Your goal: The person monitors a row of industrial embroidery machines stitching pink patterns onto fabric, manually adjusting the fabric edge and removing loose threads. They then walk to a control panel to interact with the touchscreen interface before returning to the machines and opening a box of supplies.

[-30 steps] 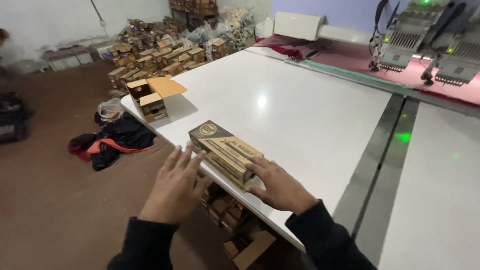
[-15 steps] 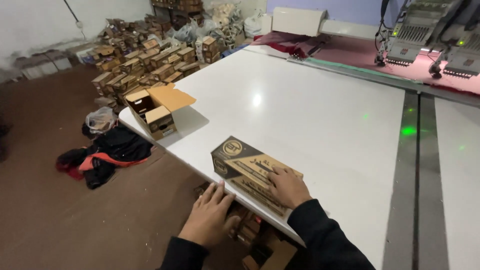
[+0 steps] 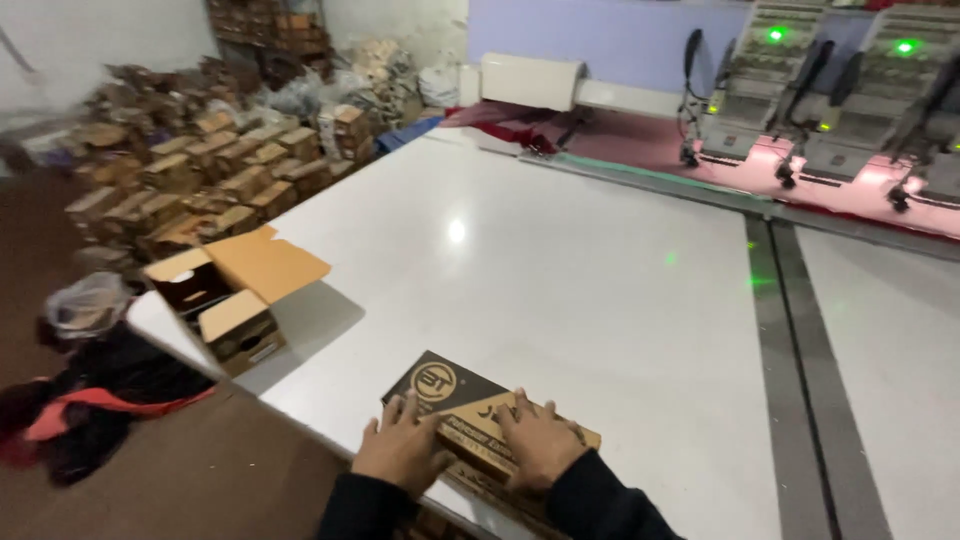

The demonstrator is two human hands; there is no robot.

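A flattened brown cardboard box (image 3: 490,420) with a dark printed panel lies at the near edge of the white tabletop (image 3: 560,270), right in front of the person. Both hands rest on top of it. The left hand (image 3: 402,450) lies palm down over the near left part, its fingers (image 3: 400,412) spread and reaching toward the round emblem on the dark panel. The right hand (image 3: 538,447) lies palm down over the near right part, fingers spread as well and pointing away from the body. Neither hand pinches or curls around an edge; the flat, open palms appear to press the box against the tabletop, which would keep it flat and steady so close to the edge. Dark sleeves cover both wrists.

At the left corner of the tabletop stands 1 open cardboard carton (image 3: 225,300), its flaps folded outward, well apart from the hands. Beyond that corner, on the floor, a large heap of similar brown boxes (image 3: 190,180) is stacked against the wall. A clear plastic bag (image 3: 85,305) and a pile of dark and red cloth (image 3: 90,395) lie on the floor below the carton. Along the far side, embroidery machines (image 3: 830,90) with 2 green lights stand over a red surface, far from the work.
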